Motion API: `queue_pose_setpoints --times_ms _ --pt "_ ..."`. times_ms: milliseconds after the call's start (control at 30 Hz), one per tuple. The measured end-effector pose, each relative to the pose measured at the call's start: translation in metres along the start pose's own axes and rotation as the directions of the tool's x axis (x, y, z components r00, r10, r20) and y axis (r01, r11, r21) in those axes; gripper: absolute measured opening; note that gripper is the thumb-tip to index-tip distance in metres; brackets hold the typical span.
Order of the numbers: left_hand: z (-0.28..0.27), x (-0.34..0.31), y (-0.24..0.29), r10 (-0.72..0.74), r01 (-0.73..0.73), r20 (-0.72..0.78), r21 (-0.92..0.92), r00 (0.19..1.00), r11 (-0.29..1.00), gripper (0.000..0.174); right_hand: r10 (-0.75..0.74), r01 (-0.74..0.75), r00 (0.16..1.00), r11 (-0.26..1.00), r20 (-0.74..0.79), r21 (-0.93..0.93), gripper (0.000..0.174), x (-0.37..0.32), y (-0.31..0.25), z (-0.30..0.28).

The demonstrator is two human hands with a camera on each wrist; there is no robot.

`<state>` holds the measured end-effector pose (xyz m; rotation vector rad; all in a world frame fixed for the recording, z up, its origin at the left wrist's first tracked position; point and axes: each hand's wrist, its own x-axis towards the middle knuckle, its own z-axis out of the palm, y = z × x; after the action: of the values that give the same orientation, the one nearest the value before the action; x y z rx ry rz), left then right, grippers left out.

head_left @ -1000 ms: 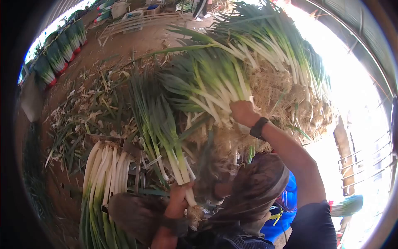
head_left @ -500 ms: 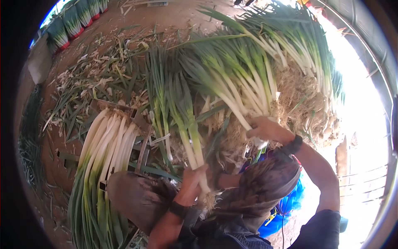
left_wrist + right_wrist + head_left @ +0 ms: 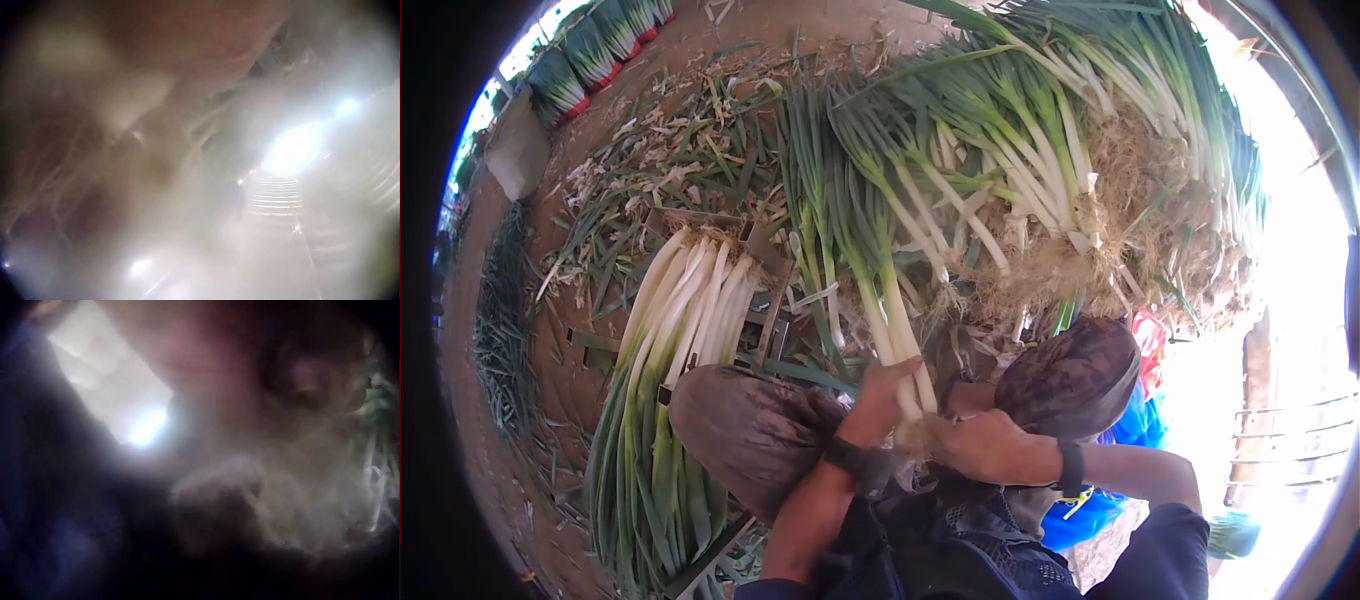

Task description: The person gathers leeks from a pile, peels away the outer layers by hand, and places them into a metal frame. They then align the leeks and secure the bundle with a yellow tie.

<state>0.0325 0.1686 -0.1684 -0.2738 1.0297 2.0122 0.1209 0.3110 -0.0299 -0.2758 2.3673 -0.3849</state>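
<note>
A small bunch of green onions (image 3: 870,270) stands up between my knees, leaves pointing away. My left hand (image 3: 888,388) grips its white stalks just above the roots. My right hand (image 3: 975,445) closes round the hairy root end (image 3: 920,437) right below the left hand. Both wrist views are too close and blurred; they show only skin and pale root fibres (image 3: 300,481).
A big heap of untrimmed green onions (image 3: 1050,150) with matted roots lies ahead and to the right. To the left, cleaned onions (image 3: 680,320) lie in a metal rack (image 3: 767,318). Leaf scraps (image 3: 650,170) cover the dirt floor. Tied bundles (image 3: 580,70) stand far left.
My right hand has left the heap and come down to the root end of the bunch in my left hand. The head view has tilted down.
</note>
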Motion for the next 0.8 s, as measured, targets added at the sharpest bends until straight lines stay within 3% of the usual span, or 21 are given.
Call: queue_pose_setpoints --times_ms 33,100,167,200,267,300,367,433,500,600,633,700,733,800 --pt "0.005 -0.004 0.006 0.014 -0.014 -0.018 0.01 1.0 1.0 0.024 -0.084 0.085 0.996 0.996 0.029 -0.034 0.05 -0.007 0.002 -0.01" --pt "0.015 -0.016 0.024 0.034 -0.032 -0.036 0.034 0.999 0.999 0.022 -0.179 0.159 0.956 0.982 -0.234 -0.099 0.051 -0.016 0.023 -0.036" --pt "0.021 -0.037 0.053 0.066 -0.115 0.136 0.391 0.989 0.913 0.027 -0.044 -0.042 0.962 0.952 -0.269 -0.304 0.051 -0.017 0.02 -0.079" --pt "0.024 -0.048 0.062 0.075 -0.124 0.134 0.404 0.988 0.907 0.027 -0.053 -0.037 0.958 0.952 -0.283 -0.302 0.051 -0.008 0.023 -0.084" --pt "0.034 -0.071 0.079 0.111 -0.246 0.272 0.535 0.956 0.808 0.026 -0.162 0.053 0.776 0.98 -0.609 -0.194 0.056 0.02 0.028 -0.078" --pt "0.042 -0.089 0.088 0.12 -0.258 0.276 0.546 0.954 0.797 0.026 -0.17 0.057 0.764 0.979 -0.623 -0.197 0.056 0.031 0.026 -0.073" --pt "0.056 -0.125 0.094 -0.047 0.021 0.056 0.391 0.997 0.92 0.025 -0.628 0.275 0.519 0.765 -0.579 -0.583 0.061 0.054 0.018 -0.059" --pt "0.03 -0.145 0.087 0.036 -0.152 0.202 0.599 0.979 0.786 0.026 -0.724 0.576 0.379 0.672 -0.577 -0.465 0.053 0.089 0.006 -0.031" --pt "0.062 -0.174 0.1 -0.11 0.078 0.039 0.48 0.993 0.874 0.027 -0.77 0.643 0.357 0.613 -0.529 -0.459 0.048 0.084 -0.015 -0.033" --pt "0.064 -0.192 0.117 -0.027 0.024 -0.004 0.563 1.0 0.826 0.032 -0.751 0.649 0.379 0.632 -0.541 -0.423 0.047 0.087 -0.025 -0.033" --pt "0.054 -0.194 0.129 -0.045 -0.003 0.068 0.585 0.997 0.811 0.036 -0.746 0.631 0.377 0.64 -0.548 -0.437 0.047 0.085 -0.024 -0.042" --pt "0.072 -0.197 0.139 0.124 -0.084 -0.083 0.377 0.989 0.922 0.029 -0.691 0.648 0.388 0.675 -0.61 -0.353 0.052 0.077 -0.02 -0.067" --pt "0.077 -0.197 0.145 0.204 -0.166 -0.062 0.376 0.977 0.912 0.028 -0.646 0.584 0.128 0.663 -0.753 -0.469 0.052 0.088 -0.016 -0.073" --pt "0.091 -0.195 0.162 0.405 -0.392 0.065 0.425 0.912 0.816 0.028 -0.546 0.562 0.121 0.726 -0.829 -0.397 0.05 0.068 -0.015 -0.108"
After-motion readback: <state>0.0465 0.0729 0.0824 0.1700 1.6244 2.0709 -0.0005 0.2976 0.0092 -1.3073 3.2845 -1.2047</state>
